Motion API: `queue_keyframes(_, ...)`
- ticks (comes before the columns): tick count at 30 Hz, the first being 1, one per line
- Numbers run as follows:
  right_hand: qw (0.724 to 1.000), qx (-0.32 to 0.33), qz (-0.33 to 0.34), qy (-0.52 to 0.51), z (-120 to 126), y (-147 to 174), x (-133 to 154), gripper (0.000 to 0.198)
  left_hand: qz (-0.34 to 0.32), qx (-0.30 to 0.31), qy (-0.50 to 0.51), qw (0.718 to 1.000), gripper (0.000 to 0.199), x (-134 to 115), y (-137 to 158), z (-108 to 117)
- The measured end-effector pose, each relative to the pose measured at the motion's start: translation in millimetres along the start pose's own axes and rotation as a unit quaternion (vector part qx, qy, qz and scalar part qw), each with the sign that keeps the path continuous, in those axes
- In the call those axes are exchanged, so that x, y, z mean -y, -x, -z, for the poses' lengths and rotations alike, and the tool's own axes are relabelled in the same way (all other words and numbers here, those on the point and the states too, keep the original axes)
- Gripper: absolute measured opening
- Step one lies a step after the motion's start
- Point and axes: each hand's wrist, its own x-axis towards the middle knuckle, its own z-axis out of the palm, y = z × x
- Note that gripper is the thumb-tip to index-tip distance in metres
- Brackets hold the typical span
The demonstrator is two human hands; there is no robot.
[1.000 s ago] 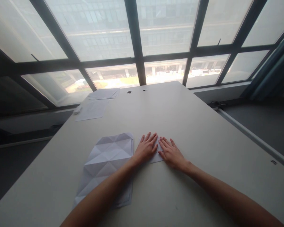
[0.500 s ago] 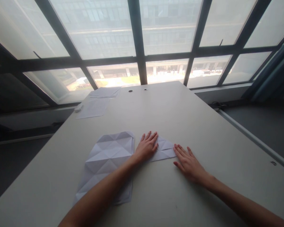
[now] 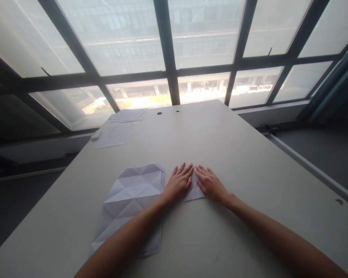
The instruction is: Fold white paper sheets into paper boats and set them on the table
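A small folded sheet of white paper [image 3: 195,191] lies on the table, mostly covered by my two hands. My left hand [image 3: 179,181] rests flat on its left part, fingers stretched out. Close beside it, my right hand [image 3: 211,183] lies flat on the right part of the paper, its fingers extended and its fingertips nearly touching those of the left. To the left, partly under my left forearm, is a stack of creased white paper [image 3: 133,189] with a grid of diagonal folds.
The white table [image 3: 243,162] reaches to a window wall [image 3: 171,71]. At its far left lie several loose white sheets [image 3: 116,135] and a small white object [image 3: 96,136]. A round cable hole [image 3: 159,113] sits near the far edge.
My right hand has moved left from the paper's right tip onto its middle, up beside my left hand. The right tip no longer shows. My left hand has stayed in place.
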Motion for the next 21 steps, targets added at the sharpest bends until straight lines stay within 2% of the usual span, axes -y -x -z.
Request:
queue_keyframes(4, 1.000, 0.011, 0.008, 0.021, -7.6, 3.3, -2.1, 0.058, -0.001, -0.001, -0.001, 1.000, 0.056, -0.4, -0.1, -1.2)
queue_keyframes(13, 0.999, 0.015, -0.001, 0.039, -7.2, 5.2, 0.8, 0.057, 0.007, -0.013, 0.004, 1.000, 0.054, -1.4, -0.3, -0.7)
queue_keyframes(16, 0.999, 0.012, -0.005, 0.050, -7.5, 5.8, 0.9, 0.055, 0.045, -0.038, -0.005, 0.998, 0.051, -0.3, -1.4, -1.4)
queue_keyframes(21, 0.998, 0.010, -0.030, 0.061, -3.0, 5.9, -11.9, 0.054, 0.155, -0.067, -0.019, 0.986, 0.053, 7.6, -3.9, -6.6)
